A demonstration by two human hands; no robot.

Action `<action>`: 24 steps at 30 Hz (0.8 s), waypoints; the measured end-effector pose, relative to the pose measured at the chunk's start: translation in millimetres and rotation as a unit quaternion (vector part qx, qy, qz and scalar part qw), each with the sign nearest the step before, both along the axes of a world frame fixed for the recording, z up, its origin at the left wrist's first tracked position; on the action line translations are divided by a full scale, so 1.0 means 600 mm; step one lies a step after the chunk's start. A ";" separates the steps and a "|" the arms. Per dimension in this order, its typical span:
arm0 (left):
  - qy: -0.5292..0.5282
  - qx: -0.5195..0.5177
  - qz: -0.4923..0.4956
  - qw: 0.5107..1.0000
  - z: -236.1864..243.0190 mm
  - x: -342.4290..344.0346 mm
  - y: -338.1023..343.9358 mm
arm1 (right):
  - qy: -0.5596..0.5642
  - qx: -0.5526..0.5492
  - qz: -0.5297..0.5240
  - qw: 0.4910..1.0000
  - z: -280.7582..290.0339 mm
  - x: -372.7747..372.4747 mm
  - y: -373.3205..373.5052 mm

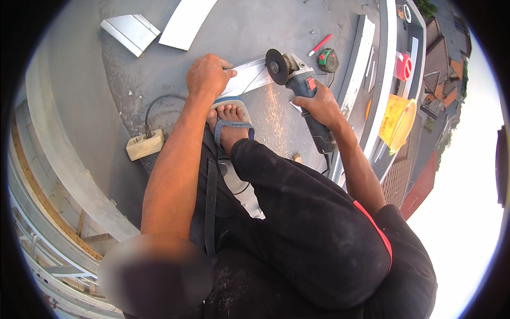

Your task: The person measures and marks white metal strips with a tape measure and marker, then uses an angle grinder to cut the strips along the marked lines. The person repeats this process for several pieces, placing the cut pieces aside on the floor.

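Observation:
My right hand (322, 105) is wrapped round the body of an angle grinder (313, 125). The grinder's dark disc (277, 67) stands upright against the right part of a white metal profile (249, 77). Orange sparks spray from there toward me. At the profile's left end my left hand (208, 77) is closed on its edge, thumb pointing right; the fingertips are partly hidden. My sandalled foot (231, 121) rests at the near edge of the profile, just below my left hand.
An extension socket (145, 144) with a plugged-in cable lies left. Offcuts (131, 33) lie far left. A red marker (321, 44) and a tape measure (328, 60) lie beyond the grinder. Long white profiles (357, 66) and a yellow bucket (397, 123) stand right, near the roof edge.

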State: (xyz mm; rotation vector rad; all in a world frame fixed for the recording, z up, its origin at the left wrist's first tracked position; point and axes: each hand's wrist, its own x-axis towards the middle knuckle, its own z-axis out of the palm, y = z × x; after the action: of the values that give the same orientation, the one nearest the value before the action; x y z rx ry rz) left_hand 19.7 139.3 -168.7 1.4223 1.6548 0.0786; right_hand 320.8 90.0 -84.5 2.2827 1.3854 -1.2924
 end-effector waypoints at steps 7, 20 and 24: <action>-0.004 0.019 -0.002 1.000 -0.005 -0.001 -0.004 | -0.010 0.033 0.016 0.999 -0.002 -0.003 -0.001; 0.006 0.005 -0.001 1.000 -0.009 -0.002 -0.002 | 0.002 0.007 -0.005 1.000 0.006 -0.011 0.008; 0.004 0.008 -0.001 1.000 -0.014 0.000 -0.001 | -0.016 0.044 0.018 0.999 -0.027 0.015 -0.004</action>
State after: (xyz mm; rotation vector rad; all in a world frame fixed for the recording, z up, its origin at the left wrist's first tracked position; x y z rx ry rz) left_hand 19.5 138.8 -177.3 1.4377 1.6632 0.0855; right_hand 329.9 87.8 -100.7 2.3119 1.4938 -1.2006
